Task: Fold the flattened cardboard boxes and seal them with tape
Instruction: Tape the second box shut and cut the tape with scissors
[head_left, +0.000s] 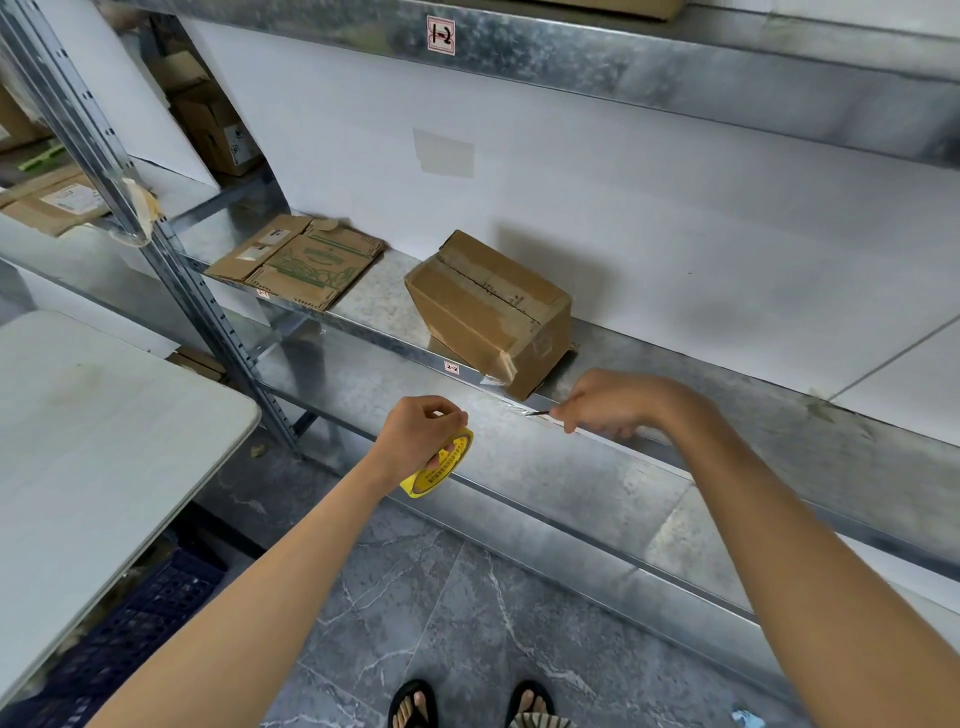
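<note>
A folded brown cardboard box (491, 312) sits tilted on the metal shelf (675, 364), its top seam taped and a strip of clear tape (501, 371) hanging from its near corner. Flattened cardboard boxes (298, 260) lie on the shelf to its left. My left hand (421, 434) grips a roll of clear tape with a yellow core (441, 465) below the shelf's front edge. My right hand (608, 402) holds a small thin blade (537, 413) pointing left, close to the stretched tape between the roll and the box.
A white table (104, 441) stands at the left with a dark blue crate (145, 613) beneath it. A shelf upright (171, 260) rises between table and boxes. More cartons (218, 130) sit on the far left shelves. A lower shelf (571, 493) and my sandalled feet (467, 704) are below.
</note>
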